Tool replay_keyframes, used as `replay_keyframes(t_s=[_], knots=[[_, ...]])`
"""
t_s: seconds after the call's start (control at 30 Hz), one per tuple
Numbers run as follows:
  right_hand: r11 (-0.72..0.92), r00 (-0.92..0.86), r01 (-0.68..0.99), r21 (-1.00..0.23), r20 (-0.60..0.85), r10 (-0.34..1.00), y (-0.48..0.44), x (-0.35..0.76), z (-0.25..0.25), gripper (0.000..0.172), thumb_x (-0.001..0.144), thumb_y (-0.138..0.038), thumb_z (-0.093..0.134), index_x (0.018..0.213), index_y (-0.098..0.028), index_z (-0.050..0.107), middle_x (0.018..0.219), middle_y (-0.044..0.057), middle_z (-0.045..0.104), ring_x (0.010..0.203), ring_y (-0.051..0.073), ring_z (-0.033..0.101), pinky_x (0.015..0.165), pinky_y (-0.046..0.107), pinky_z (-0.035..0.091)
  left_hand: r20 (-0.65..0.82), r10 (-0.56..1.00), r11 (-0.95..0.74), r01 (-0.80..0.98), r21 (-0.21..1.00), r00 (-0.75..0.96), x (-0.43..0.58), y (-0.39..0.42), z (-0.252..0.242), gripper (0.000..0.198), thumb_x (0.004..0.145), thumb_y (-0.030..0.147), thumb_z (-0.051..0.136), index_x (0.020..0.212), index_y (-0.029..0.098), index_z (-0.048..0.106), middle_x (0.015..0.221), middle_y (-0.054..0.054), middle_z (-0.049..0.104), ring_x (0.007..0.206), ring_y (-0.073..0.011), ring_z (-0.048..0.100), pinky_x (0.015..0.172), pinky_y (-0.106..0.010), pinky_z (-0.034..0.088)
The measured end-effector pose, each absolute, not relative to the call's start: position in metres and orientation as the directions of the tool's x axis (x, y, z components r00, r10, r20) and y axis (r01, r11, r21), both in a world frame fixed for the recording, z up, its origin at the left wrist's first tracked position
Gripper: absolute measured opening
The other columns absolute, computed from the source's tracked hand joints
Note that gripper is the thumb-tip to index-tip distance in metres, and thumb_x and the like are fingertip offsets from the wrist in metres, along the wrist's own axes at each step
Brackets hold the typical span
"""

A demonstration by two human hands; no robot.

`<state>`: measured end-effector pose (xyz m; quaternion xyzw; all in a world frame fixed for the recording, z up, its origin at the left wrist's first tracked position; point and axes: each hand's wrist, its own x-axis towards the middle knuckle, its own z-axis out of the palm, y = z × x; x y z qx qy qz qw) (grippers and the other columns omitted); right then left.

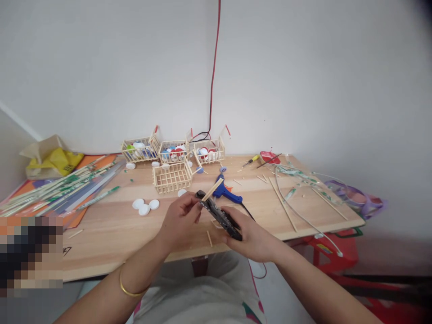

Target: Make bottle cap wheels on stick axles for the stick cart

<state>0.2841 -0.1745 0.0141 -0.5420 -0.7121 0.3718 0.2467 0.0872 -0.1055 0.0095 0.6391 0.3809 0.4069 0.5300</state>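
Note:
My right hand (251, 234) is wrapped around the handles of a black pliers-like cutter (219, 215), held slantwise above the table's front part. At the cutter's head, pale thin wooden sticks (213, 189) run across it and point up to the right. The fingers of my left hand (180, 218) are closed in a pinch at the sticks' lower end, close to the jaws. Just beyond lies a blue glue gun (227, 192) with a black cord. Behind my left hand stands a small stick-built cart (172, 177) with a lattice bottom.
Three similar carts (140, 150) filled with coloured caps line the wall. White bottle caps (144, 209) lie left of my left hand. Long sticks in wrappers (67, 184) cover the left side. A yellow-handled knife (251, 159), a red dish (270, 157) and a pale cable (297, 211) are right.

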Motion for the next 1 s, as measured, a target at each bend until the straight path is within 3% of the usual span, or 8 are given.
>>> replay_keyframes(t_s=[0.2, 0.4, 0.57, 0.73, 0.8, 0.9, 1.0], knots=[[0.148, -0.255, 0.600, -0.787, -0.013, 0.967, -0.176, 0.281, 0.013, 0.050, 0.071, -0.014, 0.058, 0.120, -0.021, 0.052, 0.103, 0.005, 0.062, 0.088, 0.020, 0.057, 0.078, 0.031, 0.045, 0.148, 0.916, -0.213, 0.139, 0.967, 0.372, 0.085, -0.105, 0.012, 0.025, 0.081, 0.035, 0.053, 0.064, 0.018, 0.057, 0.061, 0.002, 0.049, 0.054, -0.0108, 0.046, 0.054, -0.024, 0.035], [0.162, -0.263, 0.621, -0.767, -0.009, 0.965, -0.176, 0.279, 0.014, 0.041, 0.072, -0.013, 0.056, 0.112, -0.021, 0.056, 0.098, 0.003, 0.064, 0.086, 0.018, 0.057, 0.077, 0.028, 0.043, 0.123, 0.912, -0.205, 0.175, 0.963, 0.392, 0.087, -0.103, 0.009, 0.023, 0.082, 0.034, 0.051, 0.066, 0.019, 0.051, 0.054, 0.005, 0.043, 0.050, -0.0105, 0.042, 0.053, -0.024, 0.034], [0.167, -0.250, 0.672, -0.722, -0.010, 0.968, -0.176, 0.279, 0.009, 0.025, 0.074, -0.017, 0.056, 0.099, -0.020, 0.059, 0.084, 0.000, 0.061, 0.073, 0.015, 0.054, 0.066, 0.024, 0.040, 0.055, 0.916, -0.136, 0.180, 0.974, 0.397, 0.088, -0.102, 0.003, 0.024, 0.082, 0.038, 0.053, 0.069, 0.018, 0.052, 0.050, 0.007, 0.041, 0.048, -0.0091, 0.038, 0.052, -0.023, 0.031], [0.164, -0.247, 0.715, -0.679, -0.026, 0.969, -0.175, 0.282, 0.002, 0.015, 0.079, -0.024, 0.055, 0.092, -0.018, 0.059, 0.077, 0.000, 0.060, 0.069, 0.014, 0.052, 0.062, 0.024, 0.037, -0.129, 0.894, 0.098, 0.095, 0.991, 0.429, 0.088, -0.100, -0.002, 0.023, 0.078, 0.036, 0.061, 0.070, 0.015, 0.055, 0.045, 0.007, 0.041, 0.044, -0.0067, 0.034, 0.047, -0.021, 0.025], [0.162, -0.260, 0.717, -0.679, -0.045, 0.965, -0.174, 0.284, -0.001, 0.013, 0.080, -0.026, 0.055, 0.089, -0.017, 0.060, 0.075, 0.000, 0.060, 0.066, 0.014, 0.051, 0.061, 0.024, 0.037, -0.226, 0.847, 0.252, 0.009, 0.968, 0.480, 0.086, -0.097, -0.003, 0.021, 0.075, 0.034, 0.065, 0.071, 0.014, 0.059, 0.050, 0.005, 0.048, 0.044, -0.0059, 0.037, 0.045, -0.019, 0.025], [0.153, -0.276, 0.688, -0.709, -0.061, 0.959, -0.172, 0.288, -0.004, 0.015, 0.080, -0.028, 0.056, 0.089, -0.017, 0.062, 0.075, 0.001, 0.062, 0.065, 0.014, 0.052, 0.061, 0.024, 0.038, -0.353, 0.737, 0.497, -0.107, 0.861, 0.576, 0.078, -0.090, -0.002, 0.020, 0.072, 0.028, 0.069, 0.081, 0.011, 0.064, 0.076, -0.005, 0.065, 0.055, -0.0098, 0.055, 0.051, -0.021, 0.041], [0.131, -0.273, 0.657, -0.743, -0.072, 0.959, -0.171, 0.291, -0.007, 0.018, 0.080, -0.029, 0.058, 0.091, -0.017, 0.064, 0.077, 0.001, 0.063, 0.067, 0.015, 0.053, 0.063, 0.024, 0.040, -0.419, 0.634, 0.640, -0.137, 0.756, 0.650, 0.067, -0.080, 0.000, 0.023, 0.077, 0.028, 0.065, 0.091, 0.011, 0.065, 0.093, -0.013, 0.068, 0.076, -0.0211, 0.066, 0.069, -0.034, 0.053]])
